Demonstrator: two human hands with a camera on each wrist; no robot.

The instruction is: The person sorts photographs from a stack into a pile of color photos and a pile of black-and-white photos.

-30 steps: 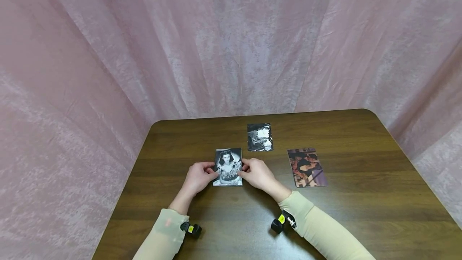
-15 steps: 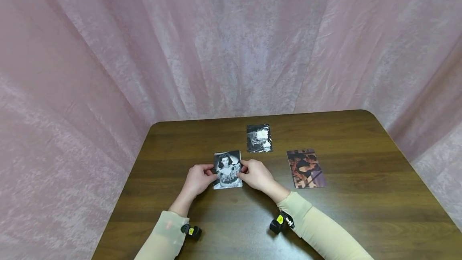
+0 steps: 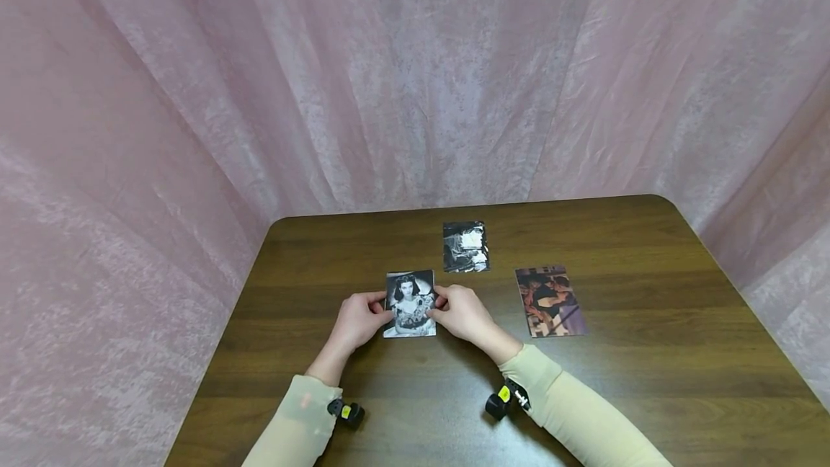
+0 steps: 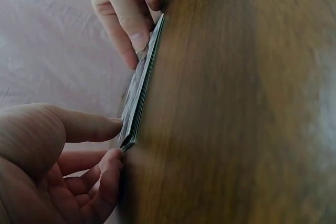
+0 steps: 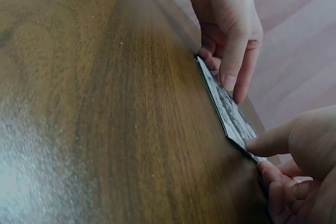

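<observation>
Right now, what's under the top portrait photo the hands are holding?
More photos: the wrist views show a thin stack of edges under the portrait, lying on the table. Left hand and right hand pinch its sides. The lower pictures are covered.

The head view looks forward and down over the whole worktop (image 3: 648,380) from above. Both wrist views skim its surface closely, sharing the photo stack (image 3: 410,303) from opposite sides.

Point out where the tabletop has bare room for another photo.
Bare wood lies left of the held stack of photos, along the near table edge, and right of the colour photo. Crowded: the middle, around both hands and the black-and-white photo.
</observation>
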